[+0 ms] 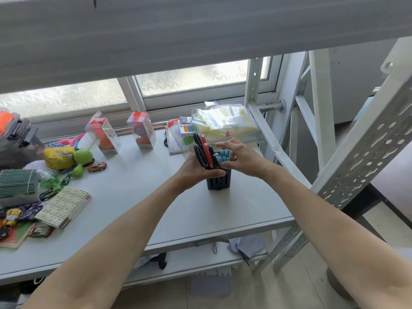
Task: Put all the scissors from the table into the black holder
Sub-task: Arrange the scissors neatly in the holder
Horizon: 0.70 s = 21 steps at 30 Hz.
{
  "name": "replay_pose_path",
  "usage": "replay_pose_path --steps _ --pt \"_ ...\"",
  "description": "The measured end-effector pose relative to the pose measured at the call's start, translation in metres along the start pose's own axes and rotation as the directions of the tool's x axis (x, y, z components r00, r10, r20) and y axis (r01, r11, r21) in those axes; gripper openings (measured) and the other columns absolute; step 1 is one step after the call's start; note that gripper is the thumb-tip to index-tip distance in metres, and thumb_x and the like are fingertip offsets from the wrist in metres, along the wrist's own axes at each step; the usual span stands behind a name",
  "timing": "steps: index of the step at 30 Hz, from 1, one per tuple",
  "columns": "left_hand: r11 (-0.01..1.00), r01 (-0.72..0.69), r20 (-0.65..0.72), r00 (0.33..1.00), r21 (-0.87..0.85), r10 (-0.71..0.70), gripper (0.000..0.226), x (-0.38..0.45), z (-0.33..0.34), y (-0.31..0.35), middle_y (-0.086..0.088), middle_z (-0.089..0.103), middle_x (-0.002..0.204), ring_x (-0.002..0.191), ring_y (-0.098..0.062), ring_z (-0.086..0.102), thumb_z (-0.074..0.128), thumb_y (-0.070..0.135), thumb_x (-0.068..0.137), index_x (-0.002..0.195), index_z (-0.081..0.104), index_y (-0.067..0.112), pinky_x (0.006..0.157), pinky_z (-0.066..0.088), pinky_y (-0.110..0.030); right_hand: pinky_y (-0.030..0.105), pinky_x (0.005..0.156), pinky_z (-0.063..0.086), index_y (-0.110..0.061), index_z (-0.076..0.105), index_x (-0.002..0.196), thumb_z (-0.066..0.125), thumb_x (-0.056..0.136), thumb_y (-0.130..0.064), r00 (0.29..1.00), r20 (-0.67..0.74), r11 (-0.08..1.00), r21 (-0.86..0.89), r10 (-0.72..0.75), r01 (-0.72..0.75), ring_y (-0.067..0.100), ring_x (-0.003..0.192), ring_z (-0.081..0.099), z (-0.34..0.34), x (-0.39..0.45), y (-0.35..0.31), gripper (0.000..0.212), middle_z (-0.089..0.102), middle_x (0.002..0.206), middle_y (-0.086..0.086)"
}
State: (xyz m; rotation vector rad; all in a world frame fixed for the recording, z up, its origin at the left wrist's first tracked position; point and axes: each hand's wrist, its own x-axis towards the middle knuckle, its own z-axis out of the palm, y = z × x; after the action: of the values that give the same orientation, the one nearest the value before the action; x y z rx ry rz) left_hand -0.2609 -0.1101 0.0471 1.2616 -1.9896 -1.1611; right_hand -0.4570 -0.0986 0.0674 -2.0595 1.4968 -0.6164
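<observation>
While both bare forearms are reaching in from the lower edge, the grey tabletop [124, 197] is carrying clutter along its left and back. At the far left a clear box of green-edged cards [17, 186] is sitting beside a flat white carton [64, 206] lying on its side. Behind them a yellow pouch [58, 157], a green plush toy [83, 157] and a small toy car [97, 167] are lying loose. Further back, two clear upright packages [103, 136] are standing, each enclosing an orange-red item. Near the window a clear plastic tub [225, 123] is holding small white and yellow packets, heaped above its rim.

Right of centre, the black holder [219, 182] is standing upright on the tabletop, well apart from the clutter. The left hand [200, 169] is wrapping around the holder's upper left side, thumb across its front, and is also touching the black-and-red scissors [204, 152]. These scissors are standing handles-up, blades hidden down inside the holder. Blue-handled scissors [223, 156] are sitting lower in the holder, just right of the red pair. The right hand [242, 158] is curling over the holder's right rim, fingers [225, 144] reaching toward the red handles; whether it is gripping anything I cannot tell.
</observation>
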Motion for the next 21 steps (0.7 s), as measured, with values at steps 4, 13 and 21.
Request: replay_pose_path --steps 4,13,21 --pt "1.000 -0.024 -0.107 0.994 0.010 0.024 0.089 0.001 -0.005 0.002 0.014 0.055 0.113 0.106 -0.005 0.058 0.088 0.035 0.069 0.138 0.034 0.017 0.084 0.048 -0.013 0.019 0.083 0.040 -0.014 0.048 0.140 0.073 0.085 -0.020 0.999 -0.003 0.999 -0.043 0.032 -0.032 0.010 0.087 0.050 0.001 -0.001 0.004 0.061 0.047 0.126 0.005" --pt "1.000 -0.024 -0.130 0.991 0.002 0.024 0.081 0.003 -0.003 0.001 0.007 0.055 0.119 0.119 -0.019 0.058 0.088 0.039 0.066 0.125 0.033 0.027 0.099 0.053 -0.038 0.021 0.084 0.045 -0.025 0.053 0.138 0.065 0.091 -0.022 0.998 -0.056 1.000 0.009 -0.009 0.010 0.015 0.087 0.059 0.007 -0.008 0.007 0.048 0.053 0.122 -0.004" --pt "0.996 -0.015 0.024 1.000 0.084 0.013 0.085 -0.004 -0.008 -0.008 0.005 0.057 0.136 0.119 -0.014 0.058 0.082 0.042 0.075 0.147 0.042 0.018 0.095 0.046 -0.022 0.031 0.097 0.047 -0.030 0.045 0.143 0.061 0.094 -0.021 1.000 -0.022 1.000 -0.026 0.016 -0.016 0.016 0.093 0.058 0.008 -0.013 0.005 0.052 0.048 0.129 -0.001"
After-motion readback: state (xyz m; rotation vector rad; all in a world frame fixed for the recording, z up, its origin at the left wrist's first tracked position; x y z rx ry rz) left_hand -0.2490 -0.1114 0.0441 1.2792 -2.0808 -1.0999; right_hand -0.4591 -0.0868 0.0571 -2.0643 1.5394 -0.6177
